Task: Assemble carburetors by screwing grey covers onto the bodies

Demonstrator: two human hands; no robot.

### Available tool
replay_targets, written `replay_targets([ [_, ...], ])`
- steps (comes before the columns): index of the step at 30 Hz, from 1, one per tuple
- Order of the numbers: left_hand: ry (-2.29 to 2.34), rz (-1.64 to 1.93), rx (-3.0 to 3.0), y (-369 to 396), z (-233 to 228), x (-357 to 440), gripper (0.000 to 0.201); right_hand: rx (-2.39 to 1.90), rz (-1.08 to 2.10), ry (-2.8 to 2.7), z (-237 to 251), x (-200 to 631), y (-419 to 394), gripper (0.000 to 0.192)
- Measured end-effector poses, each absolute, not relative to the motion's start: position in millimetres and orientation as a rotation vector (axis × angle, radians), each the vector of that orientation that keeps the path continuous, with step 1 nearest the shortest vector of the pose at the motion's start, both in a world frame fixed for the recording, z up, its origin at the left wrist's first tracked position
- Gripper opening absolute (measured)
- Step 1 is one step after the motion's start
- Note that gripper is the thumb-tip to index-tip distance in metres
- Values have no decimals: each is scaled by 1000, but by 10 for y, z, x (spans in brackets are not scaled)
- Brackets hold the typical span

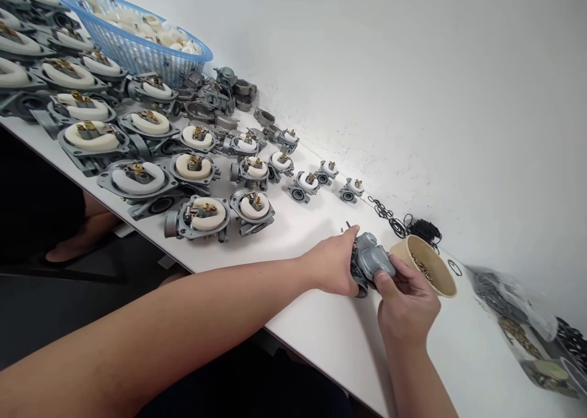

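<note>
Clasping a grey cast-metal carburetor body (370,260), both hands are seen at the near edge of a long white table (321,326). The left hand (334,264) is closed against the part's left side, its grip clenched on the casting, while the right hand (406,302) is wrapped around the part from below and the right, thumb pressed on the rounded grey bowl. The part is held just above the table surface, touching both palms. Just beside it, to the right, a tan paper cup (435,271) holding small brass screws is tipped on its side, its mouth turned toward the camera. A scatter of black rubber O-rings (398,222) is seen behind the cup, near the white wall (413,69). Rows of grey carburetor bodies fitted with white floats (202,213) are laid out across the table's left stretch, well apart from the hands. A blue plastic basket (151,51) filled with white floats is set at the far end. A clear plastic bag of small parts (518,320) lies at the right.
</note>
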State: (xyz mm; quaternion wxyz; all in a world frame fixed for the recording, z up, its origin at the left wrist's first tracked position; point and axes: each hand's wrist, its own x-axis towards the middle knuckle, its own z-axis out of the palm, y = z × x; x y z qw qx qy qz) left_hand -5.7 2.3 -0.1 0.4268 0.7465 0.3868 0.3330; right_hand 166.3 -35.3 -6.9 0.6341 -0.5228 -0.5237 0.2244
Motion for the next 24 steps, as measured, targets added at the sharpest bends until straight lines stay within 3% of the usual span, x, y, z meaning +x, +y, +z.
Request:
replay_targets([
  [13,916,858,1844,34,-46,-32,115,-883,959,-1055,38,1829,-189,21],
  [19,856,831,1882,31,-37,-57,118,-866,994,-1109,5,1848,-117,27],
  [24,779,836,1876,20,16,-96,95,-905,1073,-1155,-7,1828,-110,34],
])
